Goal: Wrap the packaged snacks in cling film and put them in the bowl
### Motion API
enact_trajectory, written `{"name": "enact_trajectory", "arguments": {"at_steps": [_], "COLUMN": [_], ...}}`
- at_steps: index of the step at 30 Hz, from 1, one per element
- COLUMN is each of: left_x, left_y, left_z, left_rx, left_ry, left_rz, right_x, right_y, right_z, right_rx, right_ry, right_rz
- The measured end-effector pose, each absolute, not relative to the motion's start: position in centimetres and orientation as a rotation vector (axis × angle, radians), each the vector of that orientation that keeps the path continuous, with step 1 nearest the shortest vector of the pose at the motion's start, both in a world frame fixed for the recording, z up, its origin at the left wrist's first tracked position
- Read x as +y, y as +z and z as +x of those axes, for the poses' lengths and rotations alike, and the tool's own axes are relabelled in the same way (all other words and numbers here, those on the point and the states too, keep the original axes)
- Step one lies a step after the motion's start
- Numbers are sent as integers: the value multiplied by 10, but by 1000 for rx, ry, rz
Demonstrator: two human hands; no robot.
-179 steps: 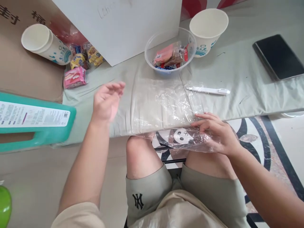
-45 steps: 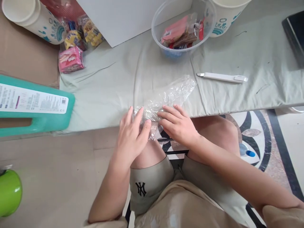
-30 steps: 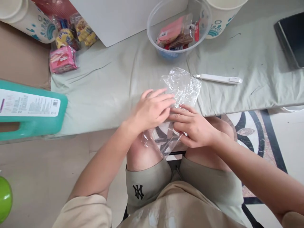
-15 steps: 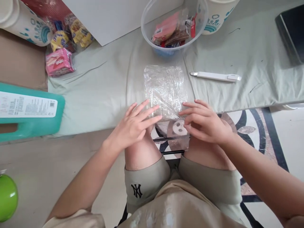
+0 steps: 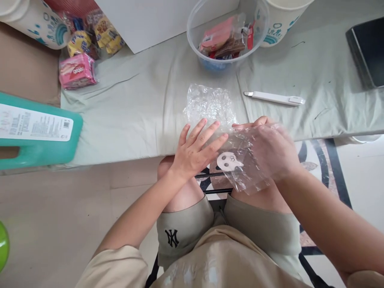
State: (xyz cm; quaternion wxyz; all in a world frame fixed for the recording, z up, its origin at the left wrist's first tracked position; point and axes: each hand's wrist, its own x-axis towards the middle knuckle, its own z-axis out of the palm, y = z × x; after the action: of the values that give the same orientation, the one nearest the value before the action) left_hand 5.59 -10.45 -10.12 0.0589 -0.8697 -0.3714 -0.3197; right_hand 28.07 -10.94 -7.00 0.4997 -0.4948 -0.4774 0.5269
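Soft, even daylight fills the scene. The worktop [image 5: 144,108] is draped in a wrinkled pale sage cloth, running from nine o'clock across to three. Below it, the floor [image 5: 60,224] at seven o'clock is plain beige tile. Over at four o'clock the floor changes to a marble inlay [image 5: 327,160] with black curved bands and brown petals. At twelve o'clock a white panel [image 5: 156,20] stands upright on the cloth. Brown cardboard [image 5: 27,72] lies at ten o'clock.
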Motion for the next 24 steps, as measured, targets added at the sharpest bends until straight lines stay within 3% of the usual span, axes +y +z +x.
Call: {"name": "enact_trajectory", "arguments": {"at_steps": [6, 13, 17, 24], "left_x": [-96, -101, -106, -93], "left_y": [-86, -68, -63, -54], "left_z": [60, 44, 27, 15], "left_rx": [-1143, -1600, -1725, -1469], "left_ry": [-1217, -1394, -1134, -849], "left_rz": [-2662, -2978, -3016, -3200], "right_x": [-116, -119, -118, -122], "right_y": [-66, -73, -72, -66], "right_z": [281, 299, 301, 288], "right_rx": [-1249, -1702, -1945, -1871], "right_ry": [1122, 845, 768, 852], "right_rz": [-1217, -986, -866, -1066]}}
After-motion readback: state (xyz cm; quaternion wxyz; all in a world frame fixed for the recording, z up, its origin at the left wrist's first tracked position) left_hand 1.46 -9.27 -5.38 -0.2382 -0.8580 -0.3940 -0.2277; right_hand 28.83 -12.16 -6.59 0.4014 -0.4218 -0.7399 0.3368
